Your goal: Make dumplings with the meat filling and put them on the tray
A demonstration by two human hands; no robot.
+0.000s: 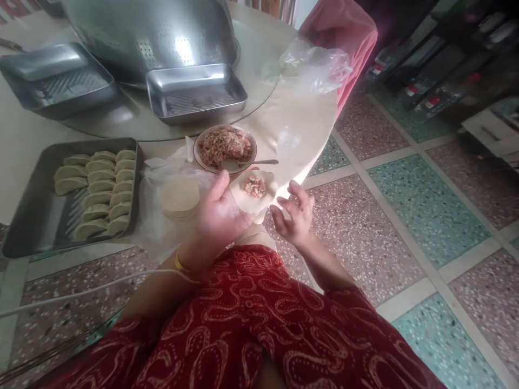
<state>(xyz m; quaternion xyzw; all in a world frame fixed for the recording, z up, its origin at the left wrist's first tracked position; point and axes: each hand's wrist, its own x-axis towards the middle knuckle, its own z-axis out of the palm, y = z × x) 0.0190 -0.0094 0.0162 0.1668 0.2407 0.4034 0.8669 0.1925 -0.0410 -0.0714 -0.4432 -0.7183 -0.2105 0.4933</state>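
Note:
On the fingers of my left hand (pixel 221 213) rests a round dumpling wrapper (pixel 245 202), held by its near side with the thumb raised. A small mound of meat filling (pixel 254 186) sits in its middle. Just right of the wrapper is my right hand (pixel 295 213), empty, its fingers curved and apart. Behind the wrapper stands a bowl of minced filling (pixel 225 145), with a spoon (pixel 259 162) lying in it, handle pointing right. A stack of wrappers (pixel 180 195) lies on plastic to the left of my left hand.
At the left a dark metal tray (pixel 30 216) holds rows of folded dumplings (pixel 101 186). Two steel trays (pixel 197 114) (pixel 60 108) and a big perforated steel basin (pixel 154 38) stand further back. Crumpled clear plastic (pixel 316 65) lies near the pink cloth (pixel 344 27). A white cable (pixel 81 294) crosses at lower left.

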